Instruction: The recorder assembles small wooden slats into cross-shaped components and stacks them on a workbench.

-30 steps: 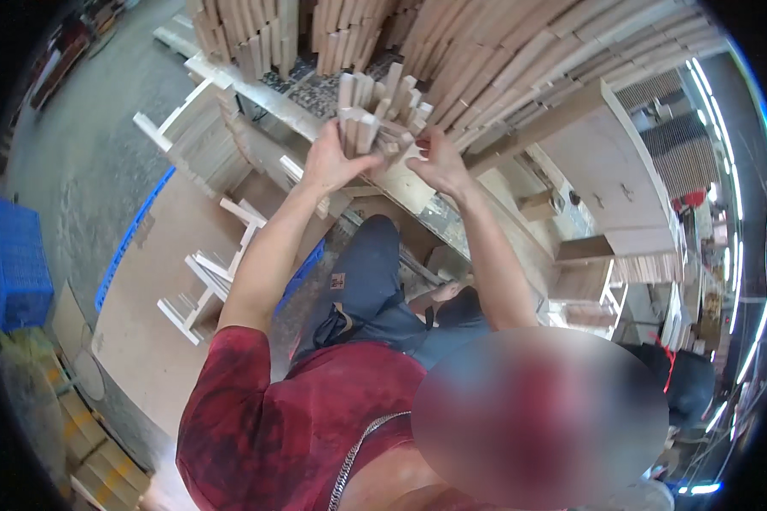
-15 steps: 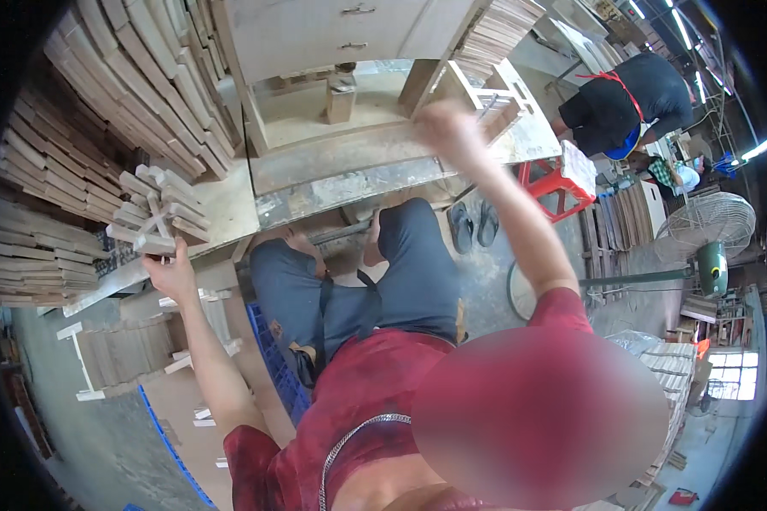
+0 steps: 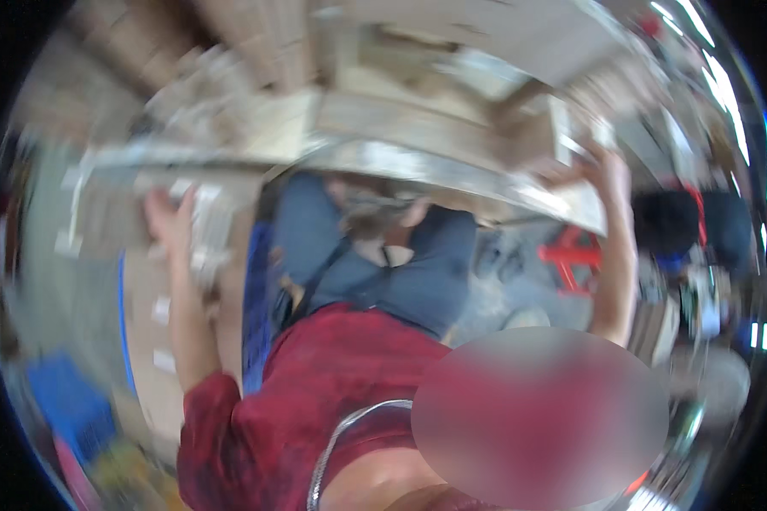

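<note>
Motion blurs the whole view. My left hand (image 3: 170,221) is off the bench at the left, thumb and fingers apart, over or beside a stack of pale wooden pieces (image 3: 215,221); contact cannot be made out. No held piece shows in it. At the bench's right end, my right hand (image 3: 607,169) reaches beside a light wooden frame-like part (image 3: 562,132). Its fingers are smeared, so whether it grips the part is unclear. A jumbled pile of short wooden pieces (image 3: 204,98) lies on the bench's left side.
The workbench (image 3: 409,166) runs across in front of my knees, with a large pale cabinet-like panel (image 3: 477,25) behind it. A red stool (image 3: 568,255) stands right of my legs. A blue crate (image 3: 72,404) sits at lower left. Another person (image 3: 694,226) is at far right.
The head view has shifted. My left hand has left the wooden piece in the bench pile and dropped to the lower stack. My right hand is farther right, near the frame-like part.
</note>
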The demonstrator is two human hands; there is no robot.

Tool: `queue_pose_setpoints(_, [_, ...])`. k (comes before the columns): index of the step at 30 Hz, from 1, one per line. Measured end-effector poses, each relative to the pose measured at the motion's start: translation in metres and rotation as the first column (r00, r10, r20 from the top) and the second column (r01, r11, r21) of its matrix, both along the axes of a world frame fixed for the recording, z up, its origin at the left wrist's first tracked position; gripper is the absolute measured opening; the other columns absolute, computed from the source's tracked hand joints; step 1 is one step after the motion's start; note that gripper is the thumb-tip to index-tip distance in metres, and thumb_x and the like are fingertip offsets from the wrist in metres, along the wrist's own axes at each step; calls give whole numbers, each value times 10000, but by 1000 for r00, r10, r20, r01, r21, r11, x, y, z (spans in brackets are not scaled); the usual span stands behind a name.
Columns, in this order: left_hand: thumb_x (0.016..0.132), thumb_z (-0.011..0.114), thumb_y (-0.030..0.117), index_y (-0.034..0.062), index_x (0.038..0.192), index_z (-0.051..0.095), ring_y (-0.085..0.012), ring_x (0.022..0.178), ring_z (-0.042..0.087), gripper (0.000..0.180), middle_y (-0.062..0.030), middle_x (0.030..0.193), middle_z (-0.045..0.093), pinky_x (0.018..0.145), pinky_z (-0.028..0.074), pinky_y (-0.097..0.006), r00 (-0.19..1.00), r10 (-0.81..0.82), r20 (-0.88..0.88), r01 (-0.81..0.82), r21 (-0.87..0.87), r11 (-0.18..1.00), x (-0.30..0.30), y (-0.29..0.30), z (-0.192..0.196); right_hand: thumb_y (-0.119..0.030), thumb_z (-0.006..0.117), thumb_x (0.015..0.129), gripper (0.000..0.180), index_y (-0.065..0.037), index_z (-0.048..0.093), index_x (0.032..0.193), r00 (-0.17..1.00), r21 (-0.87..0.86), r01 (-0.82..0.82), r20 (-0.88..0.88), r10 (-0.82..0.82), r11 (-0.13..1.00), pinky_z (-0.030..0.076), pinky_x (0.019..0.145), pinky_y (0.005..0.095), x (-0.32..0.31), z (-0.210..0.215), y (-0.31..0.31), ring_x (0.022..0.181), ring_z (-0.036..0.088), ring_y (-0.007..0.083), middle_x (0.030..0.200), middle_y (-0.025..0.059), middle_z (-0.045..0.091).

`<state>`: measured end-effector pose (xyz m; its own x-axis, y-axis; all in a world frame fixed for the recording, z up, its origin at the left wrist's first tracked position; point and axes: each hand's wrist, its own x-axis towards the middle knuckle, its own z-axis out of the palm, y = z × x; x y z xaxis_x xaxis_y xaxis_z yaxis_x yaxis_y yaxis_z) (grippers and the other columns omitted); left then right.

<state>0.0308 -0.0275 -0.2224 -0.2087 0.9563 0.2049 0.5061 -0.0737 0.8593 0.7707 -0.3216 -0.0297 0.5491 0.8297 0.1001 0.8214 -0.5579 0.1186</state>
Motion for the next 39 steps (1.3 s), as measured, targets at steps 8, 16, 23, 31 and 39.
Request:
queue_pose_setpoints(8, [675,865,340,-29,1190,657,-343,1083,673,666,-211,1105,706,911,532,-414,782,67,-619,-331,-321,887,-144,-114,62,-94,765,868,175,11,646,942,991,188,110,-92,-94,976,469,718,277,-54,40,-51,814,575,122,884,46,652])
queue_pose_setpoints(16, [737,819,249,79,1119,707,-360,1022,678,433,-164,1051,710,871,545,-455,567,-367,-738,-421,-642,641,-173,-215,16,17,731,839,338,3,694,1175,457,540,103,-772,442,835,540,770,250,-188,-75,14,889,645,133,1068,86,711])
queue_pose_setpoints(23, [809,741,207,105,984,713,-327,1029,664,204,-134,1009,705,857,546,-452,476,-151,-866,-358,-348,866,-193,-242,-9,-41,710,920,63,-17,658,945,226,439,-71,-868,443,896,514,783,228,-272,-90,58,889,643,84,1052,84,736])
queue_pose_setpoints(31, [843,748,244,42,935,737,-284,865,668,222,-138,905,707,768,521,-430,722,11,-692,-353,-355,866,-198,-244,16,-73,756,895,150,18,655,959,122,345,-45,-930,348,937,530,722,246,-298,-96,59,817,657,95,914,85,731])
queue_pose_setpoints(39, [923,684,147,4,1066,690,-127,754,607,202,-23,844,666,695,492,-299,913,-396,99,408,-156,900,-12,-211,166,-212,823,852,260,-10,668,903,57,368,-209,-920,387,906,451,613,234,-331,-109,73,695,573,56,763,-4,660])
